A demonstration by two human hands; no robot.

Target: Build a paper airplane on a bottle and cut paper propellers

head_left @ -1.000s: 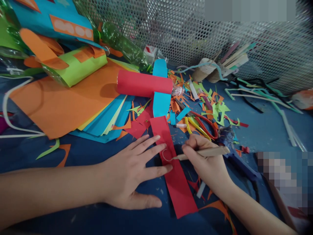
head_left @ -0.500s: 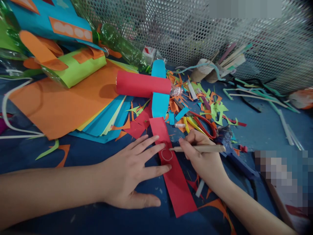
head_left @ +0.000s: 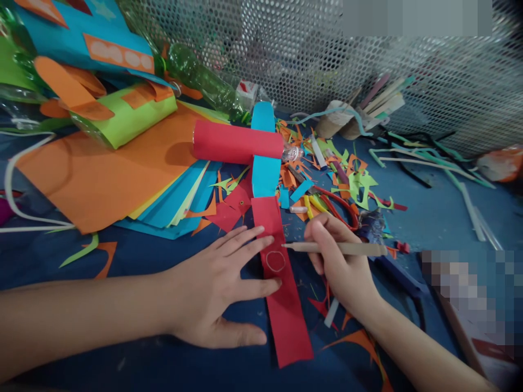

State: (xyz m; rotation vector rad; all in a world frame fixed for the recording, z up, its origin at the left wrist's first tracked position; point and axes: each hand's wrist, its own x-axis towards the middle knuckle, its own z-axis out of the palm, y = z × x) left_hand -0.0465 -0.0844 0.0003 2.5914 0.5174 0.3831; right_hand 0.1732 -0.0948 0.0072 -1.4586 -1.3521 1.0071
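My left hand (head_left: 229,283) lies with fingers spread, its fingertips pressing on a red paper strip (head_left: 288,316). On the strip a closed oval outline is drawn beside those fingertips. Between the thumb and fingers of my right hand (head_left: 341,256) is a slim pale pen (head_left: 363,249), its tip at the strip's right edge just above the oval. Beyond the strip's far end rests a bottle wrapped in red paper (head_left: 235,142), with a blue paper wing (head_left: 265,177) across it.
Stacked coloured paper (head_left: 102,179) lies at left, near a green-wrapped bottle (head_left: 139,114). Paper scraps and scissors with red and yellow handles (head_left: 341,204) are behind my right hand. A blue glue gun (head_left: 398,275) lies right. A perforated metal screen (head_left: 302,60) stands behind.
The oval's outline has become closed. My right hand has drawn the pen slightly up and right, away from the line. The strip's near end has swung left; my left hand stays on it.
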